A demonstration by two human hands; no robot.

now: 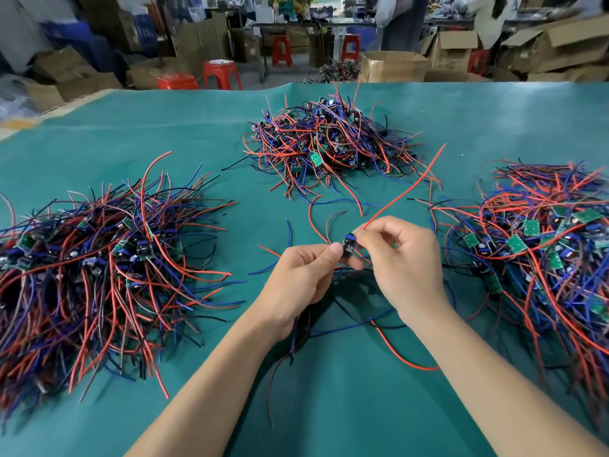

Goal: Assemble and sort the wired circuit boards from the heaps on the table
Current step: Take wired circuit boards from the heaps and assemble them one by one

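A small wired circuit board (348,246) with a blue and black part is held over the middle of the green table. My left hand (301,280) grips it from the left, thumb on its face. My right hand (403,260) pinches a long red wire (405,192) at the board's top; that wire runs up and to the right. Black, blue and red wires trail from under both hands. Three heaps of wired boards lie around: one at the left (99,268), one at the back centre (329,143), one at the right (540,255).
The green mat (346,407) covers the table to its far edge. Beyond it stand red stools (221,74), open cardboard boxes (393,65) and workbenches, with people at the back right. Loose wires lie between the heaps.
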